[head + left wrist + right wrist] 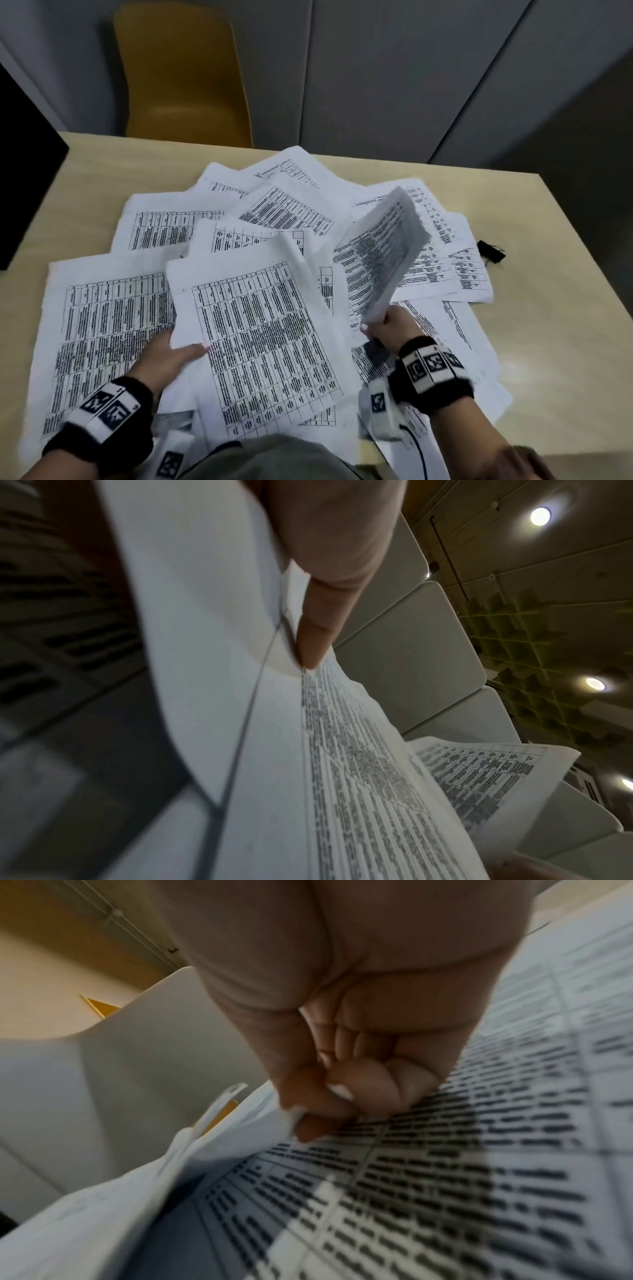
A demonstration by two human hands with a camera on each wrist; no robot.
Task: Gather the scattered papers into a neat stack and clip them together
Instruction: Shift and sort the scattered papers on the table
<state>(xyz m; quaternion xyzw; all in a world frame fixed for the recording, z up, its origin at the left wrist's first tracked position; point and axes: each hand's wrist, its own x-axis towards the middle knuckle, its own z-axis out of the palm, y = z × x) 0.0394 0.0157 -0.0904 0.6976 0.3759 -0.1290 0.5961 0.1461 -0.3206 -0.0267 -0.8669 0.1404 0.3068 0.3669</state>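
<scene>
**Two sheets lifted above the scattered papers**

Left hand: thumb on top of a printed sheet, fingers tucked beneath its near-left corner, so pinching it. Sheet raised at that corner, sloping over the pile near the front middle of the table. In the left wrist view, thumb pressed on the sheet's edge, paper curving below it.

Right hand: fingers curled tight, gripping the lower edge of a second sheet. Held well clear of the table, tilted up and away, printed face toward the left. In the right wrist view, fingertips bunched on the crumpled paper edge, tabled print blurred beneath.

Rest of the papers: fanned loosely over most of the table, overlapping at many angles, some under both forearms, a few reaching the near edge. All printed with dense tables.

Black clip: lying on bare table just beside the right edge of the spread, apart from both hands.

Beyond the far table edge: yellow chair against grey panels. Dark screen at far left. Marked bands on both wrists.
</scene>
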